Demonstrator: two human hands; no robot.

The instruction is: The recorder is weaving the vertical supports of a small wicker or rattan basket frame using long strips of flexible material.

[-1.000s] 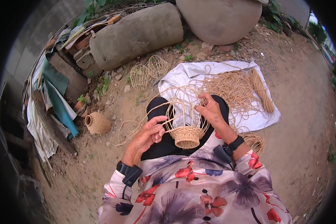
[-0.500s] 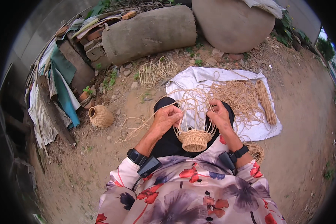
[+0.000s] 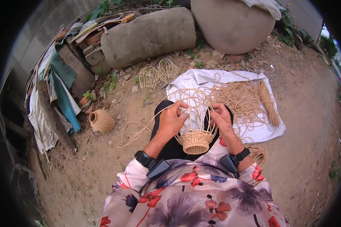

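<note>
Fingers of the right hand [image 3: 220,117] look closed on the pale uprights at the right side of the half-woven basket [image 3: 195,142]; left hand [image 3: 172,119] is narrow, forefinger and thumb curled with a small gap at the left-side uprights, can't tell if a strand is pinched there. Head view, the only one: basket sits between the knees, in front of the floral shirt [image 3: 178,204], woven band toward the body, bare uprights pointing away and arching over. Change: a second ago left hand was lower and out left, near a strand clear of the frame; half a second ago it was up at the uprights, and now it is there with forefinger and thumb a bit more apart. Right hand about the same spot throughout. Meaning, as a judgement: work has gone from handling the strand off to the side to fitting or guiding at the uprights; weave covers only the near end, so most of the frame is undone. Loose strand [image 3: 134,133] trails left onto the dirt. Round about: tan woven pot [image 3: 102,121] on its side, left; two bare frames [image 3: 149,78] beyond the knees; tangled cord [image 3: 235,96] and a tied bundle [image 3: 268,103] on the white sheet [image 3: 201,77]; cord coil [image 3: 257,154] just beside the right forearm.
</note>
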